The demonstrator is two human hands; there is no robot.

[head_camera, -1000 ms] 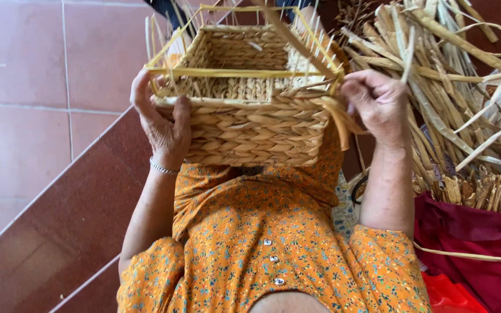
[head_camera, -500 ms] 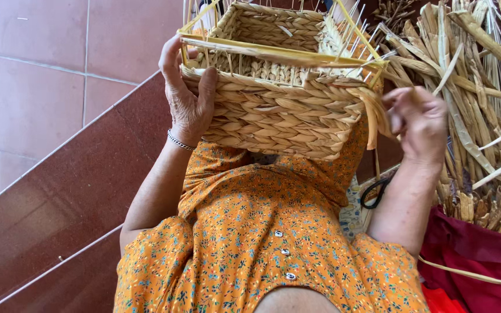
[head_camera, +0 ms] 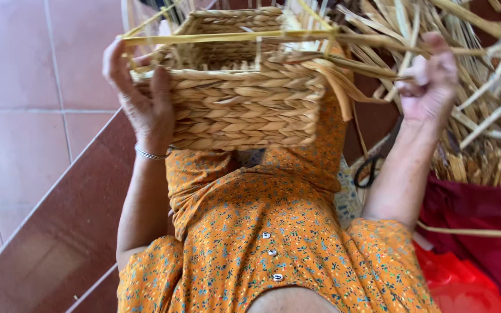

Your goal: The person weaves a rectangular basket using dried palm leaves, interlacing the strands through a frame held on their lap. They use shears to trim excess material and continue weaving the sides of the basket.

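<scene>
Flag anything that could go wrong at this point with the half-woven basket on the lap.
The left hand alone steadies the basket, which sits tilted on the knees; it might slip. The right hand pulls a flat strand out sideways; hard tugging could loosen the weave. Stiff upright stakes stick out near the fingers and may poke them.

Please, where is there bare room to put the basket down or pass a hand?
Bare tiled floor lies beyond the left hand, bordered by the dark red step. The right hand side is crowded: loose straw, scissors and red cloth. The basket fills the lap.
</scene>
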